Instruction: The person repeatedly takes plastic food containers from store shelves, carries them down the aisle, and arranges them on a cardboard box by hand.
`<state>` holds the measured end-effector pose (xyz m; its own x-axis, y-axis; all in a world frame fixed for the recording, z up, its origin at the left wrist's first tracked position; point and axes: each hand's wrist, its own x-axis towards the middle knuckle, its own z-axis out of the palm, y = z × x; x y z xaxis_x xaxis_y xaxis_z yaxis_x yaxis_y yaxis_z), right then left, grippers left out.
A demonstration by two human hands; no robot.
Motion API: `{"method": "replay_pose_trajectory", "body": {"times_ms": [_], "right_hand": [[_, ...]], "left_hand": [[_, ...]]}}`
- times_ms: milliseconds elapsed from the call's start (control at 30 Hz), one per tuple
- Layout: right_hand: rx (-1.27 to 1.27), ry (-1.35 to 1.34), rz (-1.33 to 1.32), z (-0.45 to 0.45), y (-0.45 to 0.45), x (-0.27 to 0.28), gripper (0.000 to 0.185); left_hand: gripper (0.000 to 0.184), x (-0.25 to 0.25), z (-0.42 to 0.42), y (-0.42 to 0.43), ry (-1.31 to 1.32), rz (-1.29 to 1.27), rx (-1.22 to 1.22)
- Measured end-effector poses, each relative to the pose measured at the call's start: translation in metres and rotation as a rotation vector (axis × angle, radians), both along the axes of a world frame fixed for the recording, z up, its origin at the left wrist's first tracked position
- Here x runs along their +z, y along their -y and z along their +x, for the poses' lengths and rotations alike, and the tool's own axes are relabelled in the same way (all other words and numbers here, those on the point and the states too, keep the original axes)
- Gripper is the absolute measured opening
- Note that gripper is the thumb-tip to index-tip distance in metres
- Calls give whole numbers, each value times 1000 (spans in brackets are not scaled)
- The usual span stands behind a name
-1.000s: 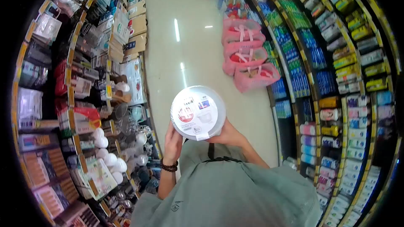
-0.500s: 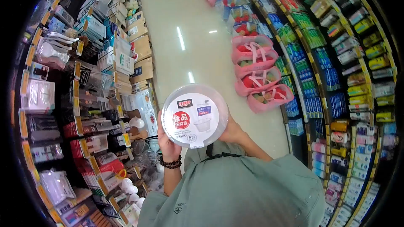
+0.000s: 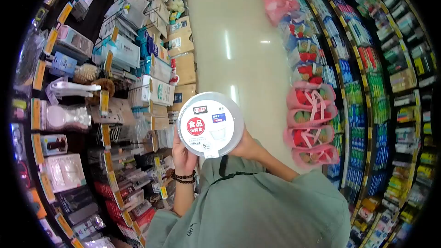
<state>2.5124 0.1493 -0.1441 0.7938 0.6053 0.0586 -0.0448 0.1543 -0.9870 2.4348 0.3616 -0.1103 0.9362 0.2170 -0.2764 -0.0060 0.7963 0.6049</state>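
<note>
A round, clear plastic pack of food storage containers (image 3: 210, 126) is held up in front of my body, its white label with a red circle facing me. My left hand (image 3: 183, 156) grips its left lower side, with a dark bead bracelet (image 3: 183, 177) at the wrist. On the opposite side my right hand (image 3: 245, 146) is wrapped around the edge, its fingers largely hidden behind the pack.
Shelves to my left carry brushes (image 3: 73, 87), cutting boards (image 3: 185, 69) and packaged kitchenware. Pink gift bags (image 3: 312, 124) line the floor along the right shelves, where toothpaste-like boxes (image 3: 356, 105) stand. A shiny tiled aisle floor (image 3: 239, 32) runs between.
My view has turned left, so the shelves and pink bags appear shifted right and lower. Both hands still hold the container pack, which sits slightly further left in view.
</note>
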Motion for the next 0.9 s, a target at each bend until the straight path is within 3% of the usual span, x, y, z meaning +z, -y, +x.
{"method": "replay_pose_trajectory", "body": {"times_ms": [133,267,567,733,900], "right_hand": [[-18,132,-15,82,-28,5,137],[-91,205,-22,163,-36,11,133],[-136,33,-266,396,-48,-22,126],[-296,89,-373,544,-60,5,124],[-431,165,-369,654,-64,30,126]], "left_hand": [[45,1,75,-12,47,-92,96],[44,-24,154,-30,-66,-199,2],[45,-92,405,-56,-99,-237,-65],[43,-72,585,-74,20,-190,-183],[45,-45,724,-86,-52,-197,-292]]}}
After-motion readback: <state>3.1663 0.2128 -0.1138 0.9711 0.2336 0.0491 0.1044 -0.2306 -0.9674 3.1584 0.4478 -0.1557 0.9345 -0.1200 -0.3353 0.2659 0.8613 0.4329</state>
